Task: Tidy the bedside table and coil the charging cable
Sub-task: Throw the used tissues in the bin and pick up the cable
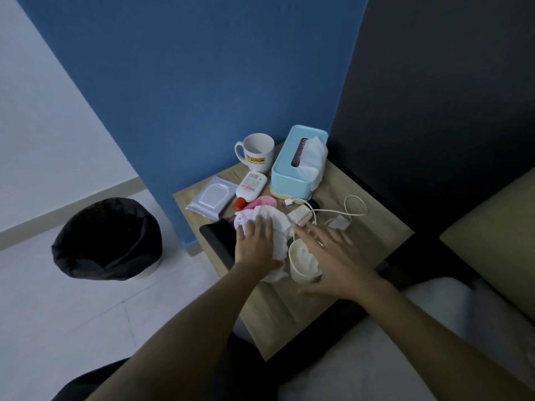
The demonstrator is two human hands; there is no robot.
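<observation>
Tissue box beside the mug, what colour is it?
The tissue box is light blue with a cream base; the head view shows it best.

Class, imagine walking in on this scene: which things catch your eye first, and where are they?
Centre-frame, the left hand rests on crumpled white tissue; the right hand spreads by a cream cup. Behind stand a blue tissue box and white mug; a black-lined bin sits on the floor, left.

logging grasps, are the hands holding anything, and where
Left hand rests flat on top of the crumpled tissue, not gripping; right hand spread, holds nothing.
</observation>
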